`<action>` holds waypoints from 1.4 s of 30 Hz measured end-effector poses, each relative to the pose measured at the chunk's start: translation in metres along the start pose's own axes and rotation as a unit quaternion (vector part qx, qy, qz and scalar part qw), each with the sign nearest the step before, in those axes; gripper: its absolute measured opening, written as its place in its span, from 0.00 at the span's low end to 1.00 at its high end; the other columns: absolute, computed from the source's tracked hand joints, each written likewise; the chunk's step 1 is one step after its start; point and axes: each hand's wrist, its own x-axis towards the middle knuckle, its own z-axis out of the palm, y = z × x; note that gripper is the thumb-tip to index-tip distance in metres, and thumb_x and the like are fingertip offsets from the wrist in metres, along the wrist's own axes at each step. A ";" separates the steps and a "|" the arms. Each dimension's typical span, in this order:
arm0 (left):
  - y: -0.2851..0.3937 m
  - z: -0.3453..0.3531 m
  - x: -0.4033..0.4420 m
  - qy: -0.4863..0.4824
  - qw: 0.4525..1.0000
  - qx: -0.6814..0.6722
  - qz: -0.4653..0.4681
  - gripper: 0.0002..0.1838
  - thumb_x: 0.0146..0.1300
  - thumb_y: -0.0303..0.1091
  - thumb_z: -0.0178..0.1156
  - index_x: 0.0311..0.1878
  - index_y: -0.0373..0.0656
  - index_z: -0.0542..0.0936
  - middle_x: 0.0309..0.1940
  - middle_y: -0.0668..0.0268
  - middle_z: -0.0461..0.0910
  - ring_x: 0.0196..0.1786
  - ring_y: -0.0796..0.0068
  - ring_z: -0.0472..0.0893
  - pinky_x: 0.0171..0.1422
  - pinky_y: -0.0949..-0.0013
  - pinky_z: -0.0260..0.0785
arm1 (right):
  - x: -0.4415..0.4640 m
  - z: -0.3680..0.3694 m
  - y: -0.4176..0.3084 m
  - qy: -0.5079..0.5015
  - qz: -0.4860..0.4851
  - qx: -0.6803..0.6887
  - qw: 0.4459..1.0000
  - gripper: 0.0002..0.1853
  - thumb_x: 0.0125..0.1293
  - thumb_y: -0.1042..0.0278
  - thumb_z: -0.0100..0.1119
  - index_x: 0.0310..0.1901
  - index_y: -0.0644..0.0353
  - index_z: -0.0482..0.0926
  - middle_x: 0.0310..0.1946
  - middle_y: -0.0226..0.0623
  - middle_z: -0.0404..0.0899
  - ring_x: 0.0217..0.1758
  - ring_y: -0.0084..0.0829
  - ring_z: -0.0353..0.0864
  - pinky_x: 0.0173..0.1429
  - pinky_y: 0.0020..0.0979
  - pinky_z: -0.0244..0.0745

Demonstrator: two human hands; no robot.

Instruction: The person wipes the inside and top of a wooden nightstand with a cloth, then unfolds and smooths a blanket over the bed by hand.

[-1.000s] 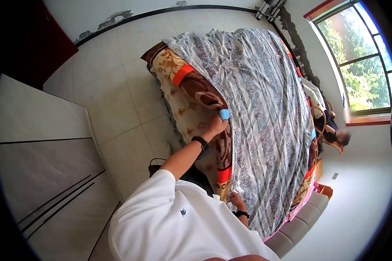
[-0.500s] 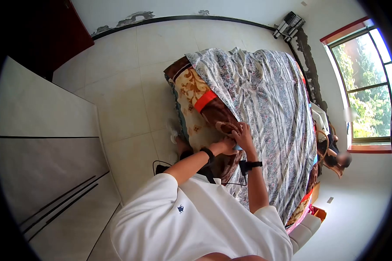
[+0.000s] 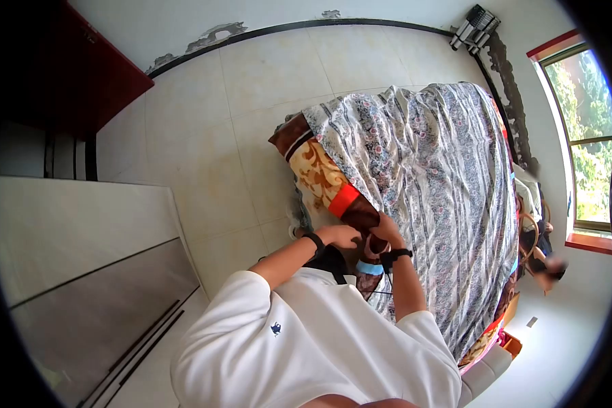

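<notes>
A thick brown, tan and red patterned blanket (image 3: 319,170) hangs over the near left side of the bed, with a grey-and-white floral sheet (image 3: 435,177) spread across its top. My left hand (image 3: 340,236) is closed at the brown edge of the blanket, its fingers curled. Just to its right, my right hand (image 3: 386,231) grips the blanket's brown border beside the sheet; its fingertips are partly hidden in the folds. Below that hand a light blue band (image 3: 370,268) shows among the brown cloth. Both wrists wear black straps.
A seated person (image 3: 545,262) is on a curved wooden chair beyond the bed, near the window (image 3: 585,136). A pale cabinet (image 3: 88,238) stands at left, and a dark red door (image 3: 109,75) behind it. A folded metal ladder (image 3: 474,30) leans in the far corner.
My hands, close together before, have moved a little apart along the blanket edge. The light blue band is more exposed. The whole view has shifted slightly.
</notes>
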 end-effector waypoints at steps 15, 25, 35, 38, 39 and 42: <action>-0.117 -0.160 0.006 0.418 0.473 -0.613 -0.475 0.47 0.48 0.71 0.63 0.61 0.41 0.70 0.63 0.54 0.65 0.61 0.54 0.68 0.57 0.42 0.64 | -0.135 -0.073 -0.043 0.019 0.016 0.377 0.926 0.30 0.40 0.84 0.57 0.52 0.63 0.72 0.42 0.38 0.78 0.48 0.29 0.76 0.53 0.30 0.72; -0.201 -0.178 0.018 0.415 0.649 -0.394 -0.502 0.39 0.59 0.67 0.55 0.60 0.42 0.70 0.52 0.56 0.69 0.49 0.57 0.73 0.52 0.56 0.70 | -0.141 -0.065 -0.098 0.146 0.147 0.223 0.953 0.14 0.41 0.76 0.58 0.34 0.64 0.69 0.27 0.49 0.71 0.34 0.52 0.72 0.40 0.38 0.69; -0.275 -0.232 0.058 0.364 0.673 -0.422 -0.487 0.27 0.52 0.35 0.68 0.55 0.37 0.73 0.46 0.62 0.76 0.42 0.66 0.76 0.43 0.67 0.71 | -0.108 0.012 -0.102 0.170 0.277 0.187 0.927 0.15 0.41 0.76 0.59 0.36 0.64 0.74 0.32 0.54 0.77 0.40 0.56 0.76 0.44 0.42 0.72; -0.263 -0.299 0.041 0.077 0.802 -0.402 -0.435 0.24 0.55 0.35 0.64 0.54 0.35 0.73 0.43 0.61 0.77 0.38 0.71 0.77 0.38 0.64 0.72 | -0.103 0.026 -0.096 0.160 0.311 0.140 0.926 0.19 0.41 0.76 0.59 0.41 0.65 0.77 0.37 0.55 0.79 0.45 0.56 0.77 0.49 0.45 0.73; -0.229 -0.339 0.027 0.039 0.831 -0.377 -0.408 0.22 0.56 0.36 0.63 0.51 0.36 0.73 0.42 0.61 0.77 0.37 0.72 0.77 0.34 0.66 0.73 | -0.101 0.030 -0.095 0.173 0.320 0.133 0.922 0.20 0.42 0.76 0.58 0.42 0.64 0.77 0.38 0.54 0.79 0.45 0.56 0.77 0.51 0.45 0.72; -0.224 -0.408 -0.031 -0.091 0.847 -0.311 -0.423 0.13 0.56 0.36 0.61 0.42 0.38 0.76 0.29 0.66 0.79 0.28 0.76 0.78 0.29 0.71 0.74 | -0.093 0.027 -0.101 0.211 0.313 0.099 0.921 0.18 0.42 0.75 0.60 0.40 0.62 0.76 0.36 0.49 0.78 0.44 0.55 0.75 0.49 0.46 0.72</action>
